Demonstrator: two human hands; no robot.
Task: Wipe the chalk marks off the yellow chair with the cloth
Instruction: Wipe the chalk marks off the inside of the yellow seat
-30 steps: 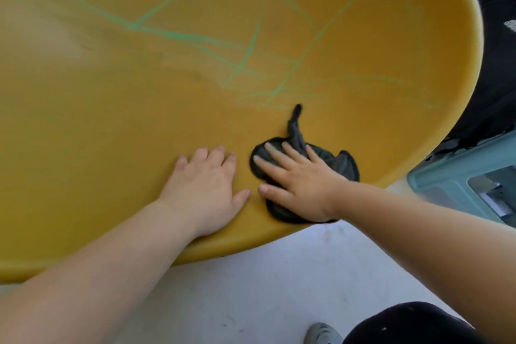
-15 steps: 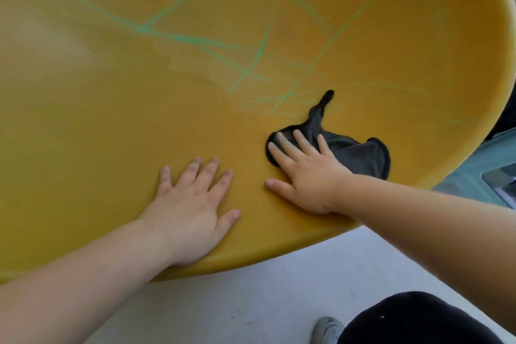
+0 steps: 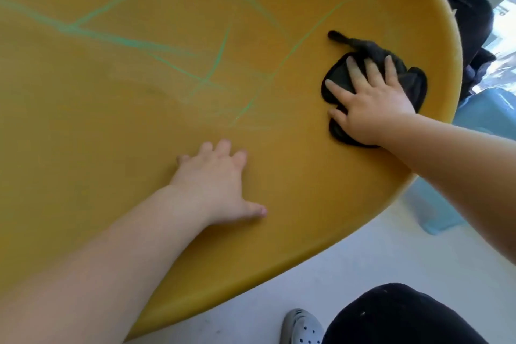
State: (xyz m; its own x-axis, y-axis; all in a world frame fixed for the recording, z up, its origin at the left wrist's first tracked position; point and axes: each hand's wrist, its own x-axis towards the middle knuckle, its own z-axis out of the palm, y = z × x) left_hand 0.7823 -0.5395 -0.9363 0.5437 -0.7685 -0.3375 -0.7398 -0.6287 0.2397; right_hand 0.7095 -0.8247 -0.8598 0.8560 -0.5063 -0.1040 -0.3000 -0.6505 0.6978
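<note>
The yellow chair point(image 3: 307, 204) fills most of the view as a broad curved seat. Green chalk marks point(image 3: 215, 64) cross its upper middle and left in several long lines. A dark grey cloth point(image 3: 413, 84) lies crumpled near the chair's right rim, a twisted tail pointing up-left. My right hand point(image 3: 368, 98) presses flat on the cloth, fingers spread. My left hand point(image 3: 215, 187) rests flat on the bare seat, below the marks and left of the cloth, holding nothing.
A pale blue plastic stool point(image 3: 485, 120) stands past the chair's right rim, with a black bag point(image 3: 472, 17) behind it. Light floor point(image 3: 279, 288) lies below the chair's front edge, with my grey clog point(image 3: 303, 328) and dark trouser knee point(image 3: 405, 318) at the bottom.
My right hand has slid the cloth to the right and up, toward the chair's right rim. The left hand has stayed flat on the seat.
</note>
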